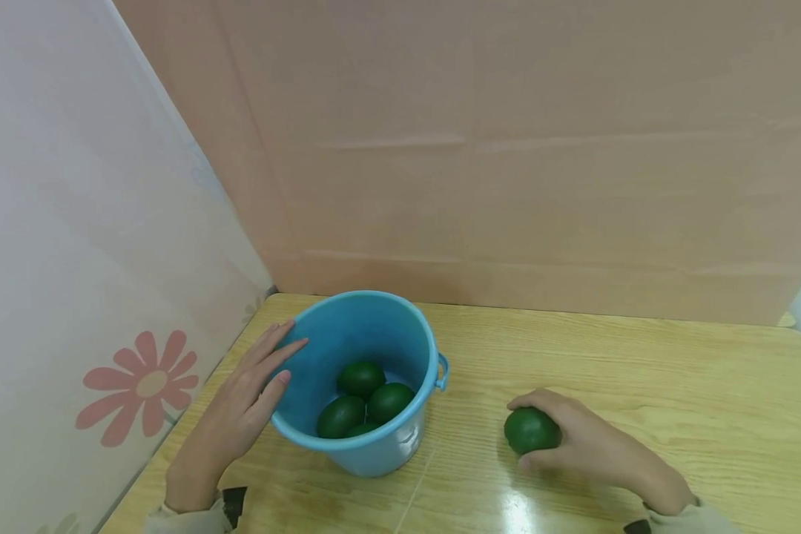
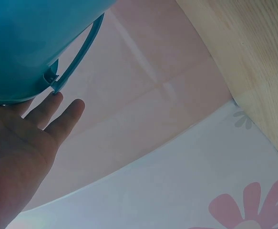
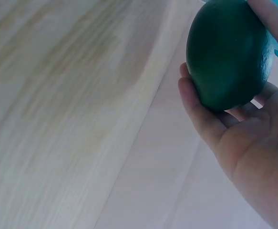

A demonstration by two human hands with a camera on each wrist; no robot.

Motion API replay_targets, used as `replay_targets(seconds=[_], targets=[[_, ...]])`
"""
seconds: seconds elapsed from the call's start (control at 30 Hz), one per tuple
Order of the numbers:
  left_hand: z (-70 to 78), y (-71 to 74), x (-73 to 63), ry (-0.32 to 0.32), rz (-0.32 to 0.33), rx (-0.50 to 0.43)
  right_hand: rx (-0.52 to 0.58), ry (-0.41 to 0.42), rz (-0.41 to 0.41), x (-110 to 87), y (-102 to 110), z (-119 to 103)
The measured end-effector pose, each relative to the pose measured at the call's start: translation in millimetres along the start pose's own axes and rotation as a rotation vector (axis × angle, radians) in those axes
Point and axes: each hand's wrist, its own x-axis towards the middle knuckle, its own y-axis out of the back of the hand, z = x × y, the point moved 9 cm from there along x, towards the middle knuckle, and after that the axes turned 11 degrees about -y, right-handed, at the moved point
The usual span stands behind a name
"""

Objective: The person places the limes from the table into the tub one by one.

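Note:
A light blue bucket [image 1: 409, 437] stands on the table, with several dark green avocados [image 1: 390, 402] at its bottom. My left hand [image 1: 240, 406] lies along the bucket's left rim, its fingers fairly straight and spread. In the left wrist view, the fingertips [image 2: 72, 112] are close to the foot of the bucket's handle [image 2: 81, 52]. To the right of the bucket, my right hand [image 1: 584, 441] grips another avocado [image 1: 530, 431] between thumb and fingers, low over the table. This smooth, oval avocado [image 3: 227, 52] fills the grasp in the right wrist view.
The wood-grain table [image 1: 641, 371] reaches back to a pinkish-brown covering [image 1: 541, 185]. On the left rises a pale sheet [image 1: 73, 222] printed with a pink flower [image 1: 150, 383], close beside my left arm. A small handle lug [image 1: 443, 371] sticks out from the bucket's right side.

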Motion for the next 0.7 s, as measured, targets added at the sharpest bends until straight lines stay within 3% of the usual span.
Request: replay_targets(seconds=[0.7], targets=[[1.6,0.3,-0.9,-0.006,0.009,0.006,-0.016,0.021,0.057,6.7,16.1,-34.8]])
